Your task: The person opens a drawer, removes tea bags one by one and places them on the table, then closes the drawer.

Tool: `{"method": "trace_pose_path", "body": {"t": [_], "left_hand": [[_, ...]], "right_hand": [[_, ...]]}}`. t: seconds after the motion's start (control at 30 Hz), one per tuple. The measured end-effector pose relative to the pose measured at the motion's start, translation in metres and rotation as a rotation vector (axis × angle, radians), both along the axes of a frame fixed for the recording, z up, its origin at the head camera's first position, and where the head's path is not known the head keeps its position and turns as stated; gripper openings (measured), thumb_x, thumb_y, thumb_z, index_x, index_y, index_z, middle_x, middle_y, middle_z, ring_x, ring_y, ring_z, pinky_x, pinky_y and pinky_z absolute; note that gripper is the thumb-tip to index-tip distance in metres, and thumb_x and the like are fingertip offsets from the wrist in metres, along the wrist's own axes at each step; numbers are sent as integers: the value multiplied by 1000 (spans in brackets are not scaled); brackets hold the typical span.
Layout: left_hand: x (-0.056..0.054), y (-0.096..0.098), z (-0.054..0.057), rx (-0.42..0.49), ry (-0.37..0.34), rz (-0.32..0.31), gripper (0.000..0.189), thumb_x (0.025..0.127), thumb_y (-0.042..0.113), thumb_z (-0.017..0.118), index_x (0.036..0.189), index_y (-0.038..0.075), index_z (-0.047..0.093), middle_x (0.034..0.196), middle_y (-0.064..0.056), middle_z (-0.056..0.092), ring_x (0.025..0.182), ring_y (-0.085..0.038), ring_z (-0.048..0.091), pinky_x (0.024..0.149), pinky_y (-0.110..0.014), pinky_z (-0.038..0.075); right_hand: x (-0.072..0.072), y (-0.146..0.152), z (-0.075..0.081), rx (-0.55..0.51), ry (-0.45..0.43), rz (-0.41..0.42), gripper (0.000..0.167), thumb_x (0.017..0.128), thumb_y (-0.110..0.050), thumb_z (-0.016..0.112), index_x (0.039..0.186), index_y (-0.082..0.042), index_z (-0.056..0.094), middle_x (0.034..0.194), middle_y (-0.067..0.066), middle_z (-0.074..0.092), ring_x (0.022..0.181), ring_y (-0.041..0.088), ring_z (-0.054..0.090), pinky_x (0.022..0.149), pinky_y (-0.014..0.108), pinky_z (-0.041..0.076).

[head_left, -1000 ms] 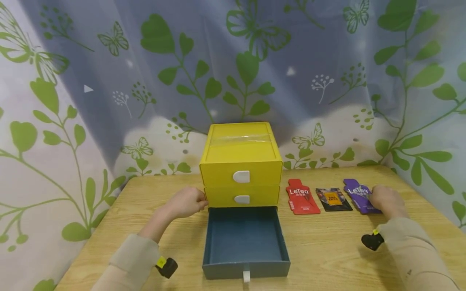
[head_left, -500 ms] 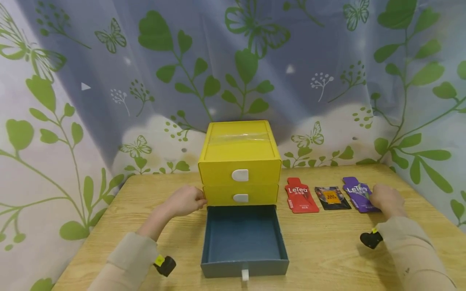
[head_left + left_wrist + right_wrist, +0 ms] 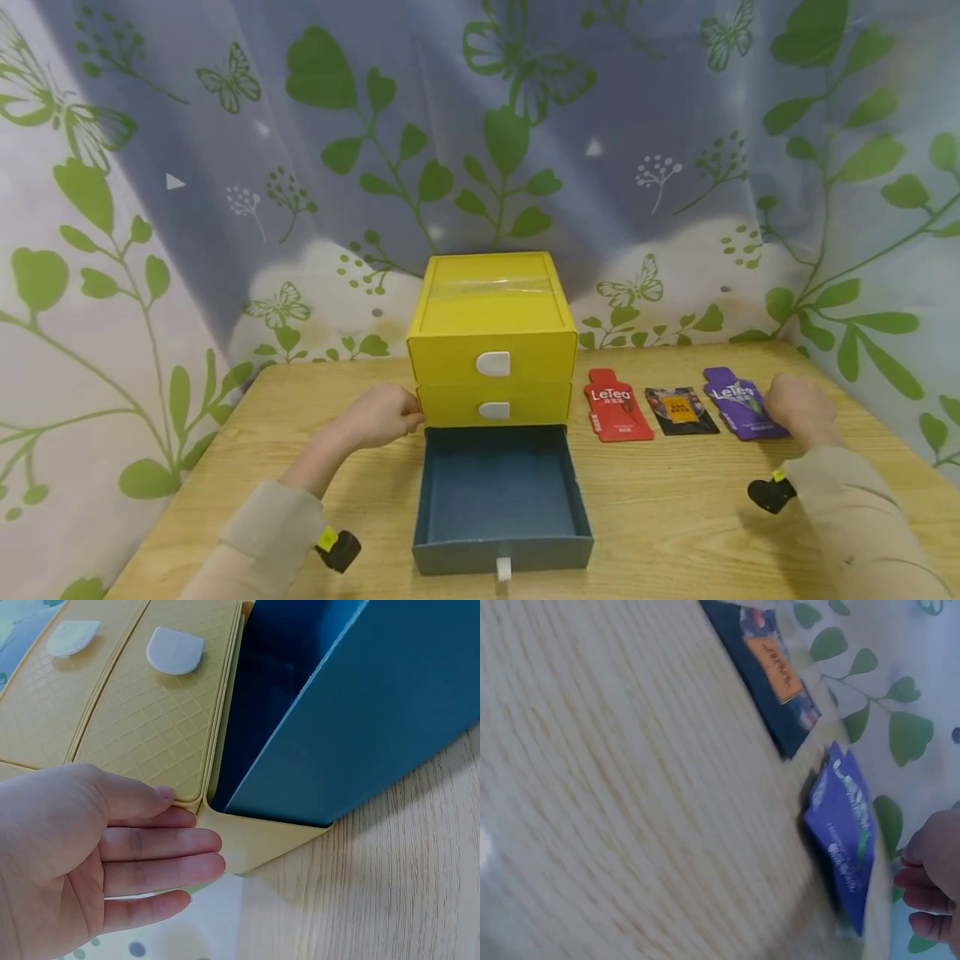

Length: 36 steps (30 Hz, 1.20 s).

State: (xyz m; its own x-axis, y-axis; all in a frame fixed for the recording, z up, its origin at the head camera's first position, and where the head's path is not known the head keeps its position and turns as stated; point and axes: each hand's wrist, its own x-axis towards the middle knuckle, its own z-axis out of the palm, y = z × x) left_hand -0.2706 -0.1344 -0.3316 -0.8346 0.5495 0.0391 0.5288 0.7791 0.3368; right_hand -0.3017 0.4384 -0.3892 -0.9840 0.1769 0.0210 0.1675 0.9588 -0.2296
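A small yellow drawer cabinet (image 3: 491, 308) stands at the middle of the table, its blue bottom drawer (image 3: 502, 554) pulled out with nothing inside. My left hand (image 3: 384, 415) is at the cabinet's left side; in the left wrist view its thumb touches the front edge and its fingers (image 3: 161, 851) extend along the side. On the right, a purple LeTea pouch (image 3: 742, 406) lies flat. Just right of it is my right hand (image 3: 801, 408), apart from the pouch in the right wrist view, fingers loosely bent and holding nothing.
Left of the purple pouch lie a black sachet with an orange label (image 3: 681, 411) and a red LeTea pouch (image 3: 617, 407). A leaf-patterned curtain (image 3: 487, 142) hangs behind the wooden table (image 3: 660, 517). Clear tape crosses the cabinet top.
My right hand has shifted slightly to the right, away from the purple pouch. The left hand stays at the cabinet's side, and the view has moved a little.
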Motion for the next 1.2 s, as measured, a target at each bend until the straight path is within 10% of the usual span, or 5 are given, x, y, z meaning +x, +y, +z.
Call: {"method": "trace_pose_path", "body": {"t": [0.27,0.67,1.2], "left_hand": [[-1,-3,0,7,4,9,22,91,13,57,72,11,68,63,6,58,50,-8,45,53,-26,40],[-2,-4,-5,31,3,-3,23,91,13,58,70,10,66,61,3,57,48,-8,42,52,-26,39],[-1,-4,-5,59,9,-20,24,90,12,58,67,12,64,61,2,57,47,-7,41,51,-25,39]], "right_hand": [[2,-35,29,65,239,244,20,84,-3,45,84,9,61,77,23,60,74,42,56,66,52,43],[42,-162,78,104,248,709,4,84,-5,65,88,-3,65,82,5,63,73,21,60,62,34,50],[68,-224,91,97,438,999,11,76,-3,73,84,-8,67,79,-1,60,70,14,58,62,27,49]]}}
